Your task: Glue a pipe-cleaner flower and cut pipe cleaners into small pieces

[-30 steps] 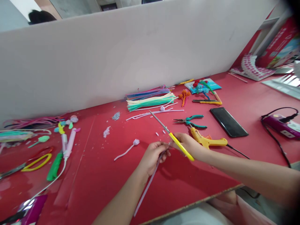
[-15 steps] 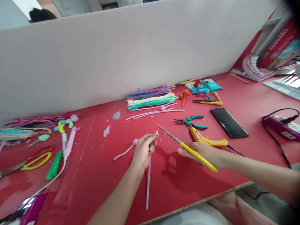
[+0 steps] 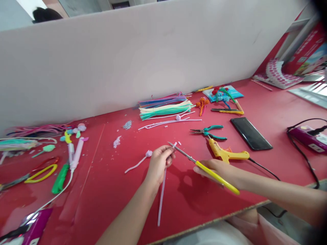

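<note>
Pinched in the fingers of my left hand [image 3: 161,160] is a pale lilac pipe cleaner [image 3: 161,200], its long end hanging down toward the table's front edge and its short tip poking out above my fingertips. My right hand [image 3: 217,170] is closed round yellow-handled scissors [image 3: 214,175]. Their blades lie across the pipe cleaner's short tip, just by my left fingertips; whether the blades are fully closed I cannot tell. Beside my left wrist lies another lilac pipe cleaner [image 3: 136,166] with a small ball [image 3: 149,153] at its end. A tiny cut-off piece [image 3: 179,143] rests near the blades.
Behind the hands are bundled pipe cleaners [image 3: 166,110] and teal-handled pliers [image 3: 206,131]. To the right sit a yellow glue gun [image 3: 227,153], a phone [image 3: 250,133] and a purple power strip [image 3: 309,137]. Another pair of scissors [image 3: 41,173] and a pink-white corded tool [image 3: 76,154] lie left.
The scissors' blades have come left onto the pipe cleaner's tip, where they were apart from it before. My left hand has shifted slightly to the right.
</note>
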Tool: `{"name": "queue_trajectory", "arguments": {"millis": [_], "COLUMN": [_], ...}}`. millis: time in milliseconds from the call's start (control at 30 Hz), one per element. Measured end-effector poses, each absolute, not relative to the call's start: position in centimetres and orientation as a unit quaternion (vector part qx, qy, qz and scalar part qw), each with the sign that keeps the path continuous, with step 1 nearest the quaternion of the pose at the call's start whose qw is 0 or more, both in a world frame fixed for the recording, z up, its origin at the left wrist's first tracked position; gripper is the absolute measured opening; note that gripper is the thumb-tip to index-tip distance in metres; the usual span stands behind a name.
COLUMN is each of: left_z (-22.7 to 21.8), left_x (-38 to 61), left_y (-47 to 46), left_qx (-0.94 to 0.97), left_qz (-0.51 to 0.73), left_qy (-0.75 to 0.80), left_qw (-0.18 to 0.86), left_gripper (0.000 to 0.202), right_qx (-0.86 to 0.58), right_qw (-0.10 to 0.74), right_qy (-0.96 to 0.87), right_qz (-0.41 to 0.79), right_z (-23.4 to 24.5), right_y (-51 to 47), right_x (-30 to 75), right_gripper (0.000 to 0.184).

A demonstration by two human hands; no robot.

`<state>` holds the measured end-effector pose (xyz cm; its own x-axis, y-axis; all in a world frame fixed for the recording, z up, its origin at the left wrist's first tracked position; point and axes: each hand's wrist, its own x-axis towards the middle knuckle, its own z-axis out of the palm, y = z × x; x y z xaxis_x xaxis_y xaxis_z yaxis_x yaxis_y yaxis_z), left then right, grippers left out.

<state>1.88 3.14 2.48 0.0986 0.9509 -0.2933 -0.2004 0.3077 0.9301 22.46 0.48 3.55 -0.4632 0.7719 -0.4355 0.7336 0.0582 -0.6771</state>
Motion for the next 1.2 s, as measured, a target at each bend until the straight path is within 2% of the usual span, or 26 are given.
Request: {"name": "queue_trajectory", "arguments": {"millis": [233, 600, 1000, 1200], "left_z": [2.5, 1.8, -0.4, -1.2], "left_x": [2.1, 2.2, 3.2, 3.2], "left_y": [3.0, 3.3, 4.8, 5.1], "left_qx": [0.386, 0.377, 0.331, 0.330], "left_qz": [0.442, 0.448, 0.429, 0.416], "left_qy": [0.503, 0.506, 0.533, 0.535], "left_qw": [0.635, 0.633, 0.650, 0.657], "left_gripper": [0.019, 0.016, 0.012, 0.019], "right_qx": [-0.521, -0.512, -0.544, -0.533], "right_qw": [0.022, 0.029, 0.008, -0.015], "right_qy": [-0.705, -0.729, -0.585, -0.581], "right_qz": [0.480, 0.453, 0.601, 0.615], "right_z": [3.6, 3.0, 1.8, 1.7], "right_y": [0.4, 0.8, 1.4, 1.6], "right_x": [22.5, 22.6, 22.1, 22.5], "right_gripper": [0.045, 0.041, 0.041, 0.048]}}
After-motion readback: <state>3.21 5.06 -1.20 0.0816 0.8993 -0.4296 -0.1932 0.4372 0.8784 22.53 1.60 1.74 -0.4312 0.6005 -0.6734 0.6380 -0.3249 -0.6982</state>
